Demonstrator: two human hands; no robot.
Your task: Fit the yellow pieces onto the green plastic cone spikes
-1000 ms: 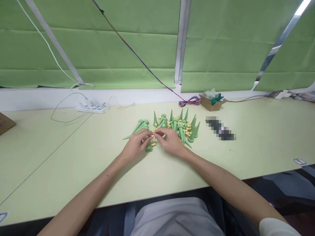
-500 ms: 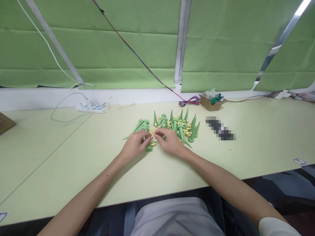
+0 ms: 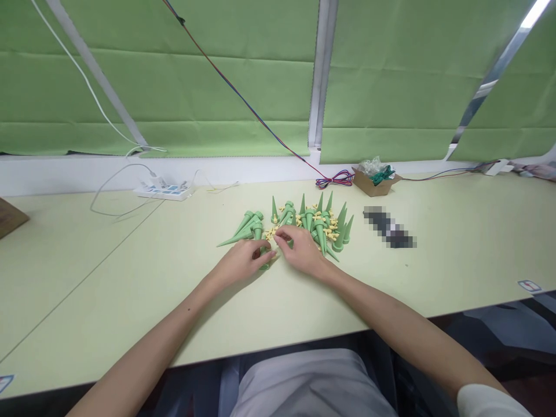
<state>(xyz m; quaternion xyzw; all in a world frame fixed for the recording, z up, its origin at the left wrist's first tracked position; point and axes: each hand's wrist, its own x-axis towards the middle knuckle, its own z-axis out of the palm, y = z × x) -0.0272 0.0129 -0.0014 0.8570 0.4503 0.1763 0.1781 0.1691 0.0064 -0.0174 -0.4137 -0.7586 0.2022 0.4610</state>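
Note:
Green plastic spikes, cone-shaped with round caps, lie and stand in a heap, with small yellow valve-like pieces scattered among them. My left hand is low over a green spike at the near left of the heap. Its thumb and forefinger are apart around the spike's lower end, which the fingers partly hide. My right hand is beside it, fingertips pinched together at some yellow pieces. What lies between those fingertips is too small to make out. More green spikes lie to the left.
Behind the heap stands a small cardboard box holding clear and green plastic. A coiled red-and-blue cable lies beside it. To the right is a blurred dark object. A white power strip with cords sits at the back left.
My left hand has moved away from the right fingertips, down and slightly towards me, and its thumb and forefinger have parted. My right hand has stayed almost in place.

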